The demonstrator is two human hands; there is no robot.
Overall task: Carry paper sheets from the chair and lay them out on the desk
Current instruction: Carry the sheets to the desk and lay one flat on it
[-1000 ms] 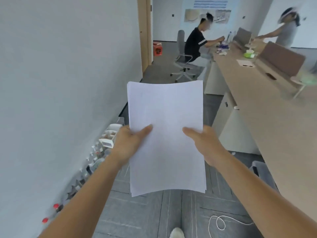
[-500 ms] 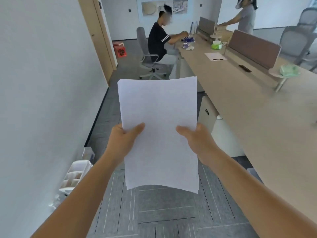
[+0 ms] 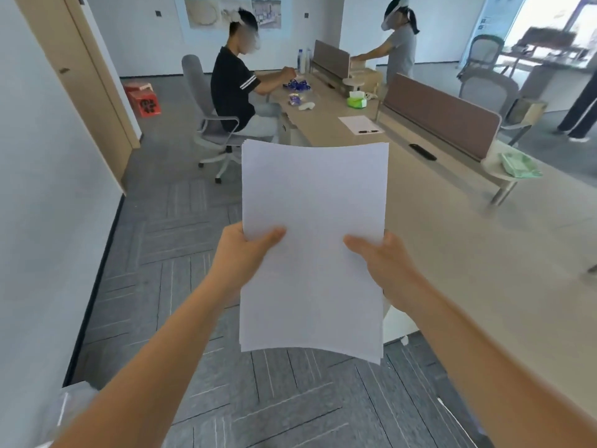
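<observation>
At centre frame, the left hand (image 3: pixel 240 257) and right hand (image 3: pixel 384 266) each grip a side edge of the paper stack (image 3: pixel 313 247), thumbs on top, fingers hidden beneath. The sheets hang above grey carpet (image 3: pixel 181 240), overlapping the left edge of the long desk (image 3: pixel 468 253) filling the right. Lower-left objects are blurred.
</observation>
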